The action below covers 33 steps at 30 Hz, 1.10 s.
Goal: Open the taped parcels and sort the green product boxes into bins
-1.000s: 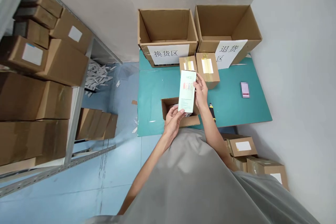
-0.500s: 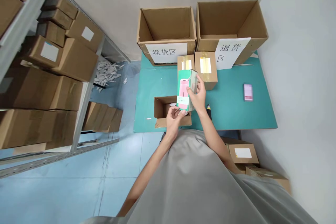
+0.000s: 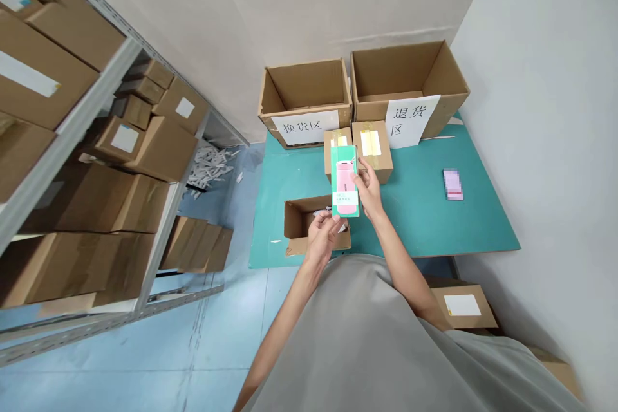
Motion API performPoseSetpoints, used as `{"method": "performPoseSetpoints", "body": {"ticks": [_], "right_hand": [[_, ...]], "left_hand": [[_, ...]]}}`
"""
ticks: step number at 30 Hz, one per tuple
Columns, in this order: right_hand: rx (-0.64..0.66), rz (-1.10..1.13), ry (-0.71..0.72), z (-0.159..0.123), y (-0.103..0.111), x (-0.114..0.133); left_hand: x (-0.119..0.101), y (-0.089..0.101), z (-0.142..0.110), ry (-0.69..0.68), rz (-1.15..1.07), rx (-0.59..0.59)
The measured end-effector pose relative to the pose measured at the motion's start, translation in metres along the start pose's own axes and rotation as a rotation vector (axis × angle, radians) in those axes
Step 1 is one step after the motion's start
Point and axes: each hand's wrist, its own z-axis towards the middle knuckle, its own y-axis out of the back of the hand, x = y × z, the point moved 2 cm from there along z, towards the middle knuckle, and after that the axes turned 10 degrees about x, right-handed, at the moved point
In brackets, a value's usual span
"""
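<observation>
A green product box (image 3: 344, 181) with a pink item pictured on its front is held upright in front of me. My left hand (image 3: 322, 236) pinches its bottom edge. My right hand (image 3: 371, 190) grips its right side. Just below it a small open carton (image 3: 299, 225) sits on the teal table (image 3: 434, 219), near the front edge. Two small taped cartons (image 3: 374, 145) stand behind the product box.
Two large open cartons with paper labels, left (image 3: 304, 100) and right (image 3: 410, 84), stand at the table's back against the wall. A small pink object (image 3: 452, 183) lies at the table's right. Metal shelving (image 3: 96, 161) full of cartons is left. More cartons (image 3: 463, 306) are on the floor, right.
The product box has been turned from its pale side to its green front with the pink picture. Both hands stayed on it. My view tilted, so the table appears lower.
</observation>
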Motion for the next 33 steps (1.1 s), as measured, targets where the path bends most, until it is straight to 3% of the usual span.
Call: {"method": "performPoseSetpoints", "body": {"ticks": [3, 8, 12, 18, 22, 26, 30, 33], "right_hand": [[-0.054, -0.036, 0.024, -0.004, -0.007, 0.003], [-0.024, -0.189, 0.045, -0.016, -0.028, 0.005], [-0.009, -0.133, -0.008, -0.013, -0.026, -0.006], [0.009, 0.047, -0.05, -0.006, -0.023, -0.015], [0.07, 0.05, -0.053, -0.005, -0.027, -0.011], [0.047, -0.036, -0.026, -0.008, -0.027, -0.005], [0.048, -0.195, -0.037, -0.017, -0.032, 0.001], [0.037, -0.286, -0.046, -0.018, -0.031, 0.001]], "left_hand": [[-0.002, -0.001, 0.001, -0.128, 0.121, -0.091], [0.002, -0.003, -0.003, -0.283, 0.26, -0.182], [0.005, -0.002, -0.008, -0.252, 0.237, -0.144], [0.002, 0.01, -0.001, -0.017, -0.04, -0.03], [-0.001, 0.02, 0.005, -0.064, -0.027, -0.089], [-0.002, 0.026, 0.011, -0.152, 0.093, -0.194], [-0.004, 0.021, 0.013, -0.289, 0.264, -0.29], [-0.004, 0.014, 0.011, -0.306, 0.31, -0.27]]}}
